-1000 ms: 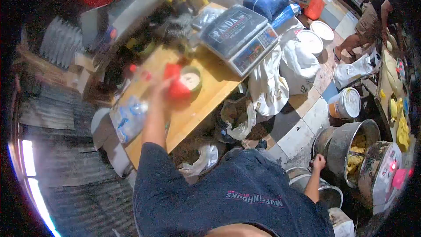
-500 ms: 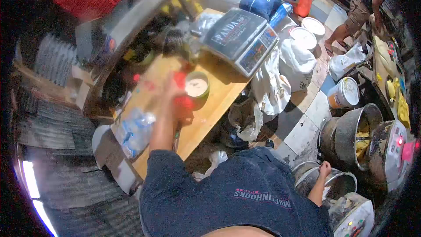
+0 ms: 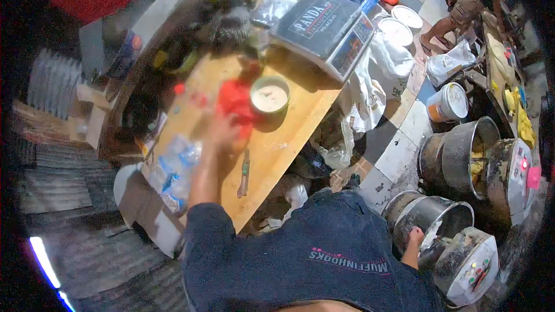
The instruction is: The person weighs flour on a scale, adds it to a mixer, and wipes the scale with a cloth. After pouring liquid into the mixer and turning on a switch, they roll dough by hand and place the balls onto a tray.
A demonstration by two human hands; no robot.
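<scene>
My left hand reaches over the wooden table, blurred by motion, at the lower edge of a red plastic bag. Its fingers are too smeared to read. Just right of the bag stands a round tub with pale contents. A knife-like tool with a greenish handle lies on the table below the hand. Off to the right, my right hand is closed at the rim of a metal mixer bowl; what it holds, if anything, is too small to make out.
A covered scale stands at the table's far end. Clear plastic bags lie at its left edge. On the right are another mixer bowl, a white bucket and a person in shorts.
My left hand has moved slightly down and left, off the red bag's middle. The knife-like tool shows more fully. The whole view has shifted a little.
</scene>
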